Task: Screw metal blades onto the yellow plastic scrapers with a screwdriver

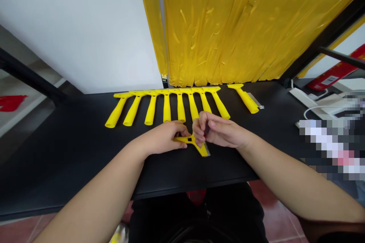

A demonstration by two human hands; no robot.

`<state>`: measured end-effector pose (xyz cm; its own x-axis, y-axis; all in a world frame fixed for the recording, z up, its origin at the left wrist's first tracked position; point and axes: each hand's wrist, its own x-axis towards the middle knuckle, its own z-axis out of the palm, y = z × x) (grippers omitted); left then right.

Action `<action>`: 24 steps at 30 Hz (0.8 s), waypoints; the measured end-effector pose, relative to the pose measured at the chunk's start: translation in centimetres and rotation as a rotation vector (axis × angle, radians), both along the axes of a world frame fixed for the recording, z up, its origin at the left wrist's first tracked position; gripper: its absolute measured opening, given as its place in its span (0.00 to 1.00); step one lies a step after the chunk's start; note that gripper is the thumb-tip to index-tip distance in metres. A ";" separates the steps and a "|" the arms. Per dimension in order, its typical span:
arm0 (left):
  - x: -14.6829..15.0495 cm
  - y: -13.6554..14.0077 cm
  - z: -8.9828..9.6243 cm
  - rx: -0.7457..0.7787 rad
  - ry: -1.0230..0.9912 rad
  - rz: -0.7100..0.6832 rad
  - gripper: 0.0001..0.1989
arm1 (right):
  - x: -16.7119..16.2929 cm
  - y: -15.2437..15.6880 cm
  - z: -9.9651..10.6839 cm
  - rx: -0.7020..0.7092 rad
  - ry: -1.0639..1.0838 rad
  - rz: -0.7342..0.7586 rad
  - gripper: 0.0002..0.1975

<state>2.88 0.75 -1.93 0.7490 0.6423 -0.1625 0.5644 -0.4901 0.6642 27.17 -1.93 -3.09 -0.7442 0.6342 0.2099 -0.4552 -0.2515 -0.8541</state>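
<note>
Just above the black tabletop, my left hand [162,136] grips a yellow scraper [185,139] by its handle, thumb and fingers closed around it. The scraper's wide head points right, and a strip of metal blade [208,149] shows along its edge. My right hand [219,131] is curled over that head. Something small, dark and reddish [207,128] shows between its fingers, too hidden to name. Behind my hands, several yellow scraper handles [150,110] lie side by side in a row, heads toward the back.
One more yellow scraper [245,98] lies apart at the right, beside a metal blade strip [255,100]. Yellow plastic sheeting [222,26] and a white panel [85,26] stand along the back of the black table [85,167]. White power strips [310,100] and cables are at far right.
</note>
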 end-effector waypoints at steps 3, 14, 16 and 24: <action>0.0 0.0 0.0 -0.013 0.012 0.020 0.10 | 0.6 0.0 -0.1 0.033 -0.017 0.010 0.20; 0.0 0.0 0.0 0.003 -0.008 -0.007 0.09 | 0.5 0.0 -0.2 0.002 0.019 -0.033 0.17; 0.0 0.0 0.1 -0.004 -0.007 -0.003 0.10 | 0.5 0.1 -0.4 0.024 0.002 0.011 0.22; 0.0 0.1 0.2 0.016 0.010 -0.029 0.09 | 0.5 -0.7 0.3 -0.018 0.028 -0.052 0.07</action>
<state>2.87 0.81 -1.70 0.7656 0.6232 -0.1599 0.5567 -0.5171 0.6501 27.66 -2.59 -2.82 -0.7039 0.6758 0.2187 -0.4920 -0.2418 -0.8363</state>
